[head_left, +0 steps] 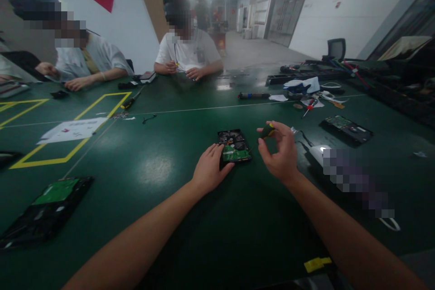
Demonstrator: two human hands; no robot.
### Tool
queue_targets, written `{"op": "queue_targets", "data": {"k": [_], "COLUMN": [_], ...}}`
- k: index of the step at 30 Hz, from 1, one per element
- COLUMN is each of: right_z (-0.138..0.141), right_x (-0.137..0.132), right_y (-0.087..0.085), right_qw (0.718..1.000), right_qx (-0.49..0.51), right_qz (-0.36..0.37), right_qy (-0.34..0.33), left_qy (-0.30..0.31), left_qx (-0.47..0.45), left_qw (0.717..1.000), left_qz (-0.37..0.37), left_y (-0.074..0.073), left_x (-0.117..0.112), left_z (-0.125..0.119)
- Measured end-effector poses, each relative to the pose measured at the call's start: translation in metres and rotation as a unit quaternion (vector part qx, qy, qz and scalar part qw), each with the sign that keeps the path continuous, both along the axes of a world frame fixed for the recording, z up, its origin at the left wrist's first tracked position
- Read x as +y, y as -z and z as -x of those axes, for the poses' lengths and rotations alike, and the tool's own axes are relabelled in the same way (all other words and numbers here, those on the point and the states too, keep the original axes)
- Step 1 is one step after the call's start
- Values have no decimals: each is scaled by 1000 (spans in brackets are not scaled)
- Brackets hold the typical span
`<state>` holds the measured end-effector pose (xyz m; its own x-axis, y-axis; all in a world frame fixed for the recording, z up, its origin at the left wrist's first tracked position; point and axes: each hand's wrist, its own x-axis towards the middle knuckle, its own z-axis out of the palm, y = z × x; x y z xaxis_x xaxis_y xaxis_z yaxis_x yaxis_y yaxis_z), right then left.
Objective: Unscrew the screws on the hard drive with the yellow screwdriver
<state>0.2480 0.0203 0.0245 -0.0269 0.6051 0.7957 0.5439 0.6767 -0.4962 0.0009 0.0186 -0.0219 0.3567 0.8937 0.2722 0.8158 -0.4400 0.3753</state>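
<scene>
A hard drive (234,145) lies flat on the green table (183,217), its green circuit board facing up. My left hand (212,166) grips it from the left, fingers over the top left edge and thumb along the near edge. To the right of the drive, my right hand (280,154) is raised, thumb and fingers closed round the black and yellow handle of a screwdriver (268,131). The screwdriver's shaft seems to point down toward the drive's right edge, but it is too thin and blurred to make out well.
Other hard drives lie at left (47,208) and right (346,129). A partly blurred pale pouch-like object (353,176) rests beside my right forearm. Paper (73,129), a yellow-handled screwdriver (131,99) and cluttered tools (306,88) lie farther off. Two people sit across the table.
</scene>
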Motion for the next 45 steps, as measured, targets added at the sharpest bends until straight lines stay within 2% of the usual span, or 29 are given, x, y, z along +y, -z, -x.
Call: {"op": "queue_targets", "data": {"k": [2,7,12,21,31,40,45], "right_z": [0,-1,0,0,3,3,2], "right_x": [1,1,-1,-1,-4,-2,-3], "right_y": [1,1,-4,-5,-12,-8,-12], "right_qw": [1000,999,996,999,993,996,992], "right_qx": [9,-22,-46,-19,-56,-49,-65], "right_qz": [1,-29,-47,-26,-70,-59,-73], "right_qy": [-7,39,58,20,83,53,82], "left_qy": [1,2,2,-1,-2,-3,-4], "left_qx": [1,-3,-8,0,-2,-6,-9], "left_qw": [1000,1000,1000,1000,1000,1000,1000], "left_qz": [1,1,-1,4,1,-1,-2], "left_y": [0,1,0,-1,-1,-1,-2], "left_x": [0,1,-1,-1,-1,0,-1], "left_z": [0,0,-1,-1,-1,-2,-1]}}
